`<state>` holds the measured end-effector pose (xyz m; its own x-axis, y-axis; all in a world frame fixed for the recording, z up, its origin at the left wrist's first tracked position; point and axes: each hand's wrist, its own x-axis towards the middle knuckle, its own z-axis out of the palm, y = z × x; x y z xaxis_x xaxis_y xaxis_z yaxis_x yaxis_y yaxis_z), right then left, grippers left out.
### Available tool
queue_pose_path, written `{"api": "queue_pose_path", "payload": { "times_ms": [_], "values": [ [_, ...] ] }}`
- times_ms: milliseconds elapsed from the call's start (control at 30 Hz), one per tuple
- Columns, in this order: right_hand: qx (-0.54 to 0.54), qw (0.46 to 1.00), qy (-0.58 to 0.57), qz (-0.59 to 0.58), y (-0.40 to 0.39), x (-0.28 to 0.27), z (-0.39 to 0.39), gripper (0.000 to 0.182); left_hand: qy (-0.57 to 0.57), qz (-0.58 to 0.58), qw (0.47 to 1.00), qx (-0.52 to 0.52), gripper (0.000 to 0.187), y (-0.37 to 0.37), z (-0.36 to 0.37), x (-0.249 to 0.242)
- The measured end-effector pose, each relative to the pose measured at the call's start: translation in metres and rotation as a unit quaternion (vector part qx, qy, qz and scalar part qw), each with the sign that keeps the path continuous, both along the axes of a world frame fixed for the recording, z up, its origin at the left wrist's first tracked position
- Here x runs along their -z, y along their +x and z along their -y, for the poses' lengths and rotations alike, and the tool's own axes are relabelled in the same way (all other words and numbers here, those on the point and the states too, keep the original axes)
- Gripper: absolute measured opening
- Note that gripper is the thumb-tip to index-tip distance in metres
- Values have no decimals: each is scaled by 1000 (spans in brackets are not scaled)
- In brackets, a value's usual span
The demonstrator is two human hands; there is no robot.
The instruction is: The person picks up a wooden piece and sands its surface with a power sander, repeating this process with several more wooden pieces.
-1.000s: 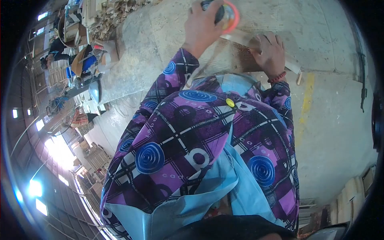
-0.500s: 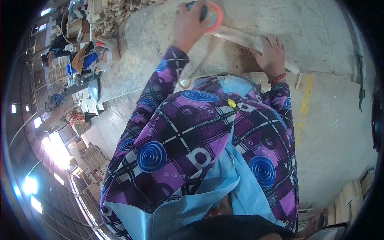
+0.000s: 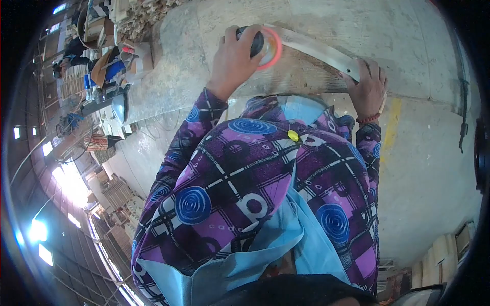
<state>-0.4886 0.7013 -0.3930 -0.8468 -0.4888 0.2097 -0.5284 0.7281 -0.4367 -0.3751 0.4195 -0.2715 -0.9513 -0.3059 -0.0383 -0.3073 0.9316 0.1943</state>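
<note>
My left hand is closed around a black sander with an orange-pink round disc, its face tilted toward the right. My right hand, with a red bead bracelet at the wrist, grips the near right end of a pale curved wooden strip. A small dark hole shows in the strip close to my fingers. The strip's far left end reaches up beside the sander's disc. Both hands are over a worn, pale work surface in front of my patterned purple jacket.
Wood pieces are heaped at the upper left. Left of the work surface, another person is among boxes and stacked wood. A dark hose hangs along the right side. A yellow line marks the floor, and boards stand at lower right.
My right hand has moved right and nearer to me, now holding the strip by its end. My left hand with the sander has come down and slightly left. More of the strip's face shows.
</note>
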Motion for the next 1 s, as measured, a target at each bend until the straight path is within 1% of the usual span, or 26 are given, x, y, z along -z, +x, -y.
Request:
{"api": "queue_pose_path", "payload": {
  "times_ms": [33,133,200,367,467,567,667,767,867,967,1000],
  "values": [
    [1,1000,1,0,0,-1,0,56,10,-12,1000,8,62,-1,-1,5],
    [8,1000,10,6,1,-4,1,57,1,14,999,34,61,-4,-15,7],
    [22,999,24,18,1,-5,2,58,4,31,999,44,60,-4,-24,3],
    [29,999,13,11,5,-5,5,59,26,66,995,68,61,-5,-30,-10],
    [30,999,23,19,5,-7,5,58,19,75,994,80,61,-12,-38,-14],
    [29,999,20,22,6,-9,5,57,16,60,992,106,61,-19,-53,-12],
    [30,999,11,19,6,-8,5,57,14,69,990,120,61,-14,-51,-12],
    [32,999,6,21,7,-9,7,57,10,93,992,84,60,-13,-39,-13],
    [30,999,2,15,6,-8,5,56,18,87,992,88,60,-18,-41,-13],
    [24,1000,8,19,3,-6,4,54,21,55,990,129,61,-24,-55,-6],
    [22,999,12,23,3,-5,3,53,24,57,990,129,62,-23,-55,-7]
  ]
}}
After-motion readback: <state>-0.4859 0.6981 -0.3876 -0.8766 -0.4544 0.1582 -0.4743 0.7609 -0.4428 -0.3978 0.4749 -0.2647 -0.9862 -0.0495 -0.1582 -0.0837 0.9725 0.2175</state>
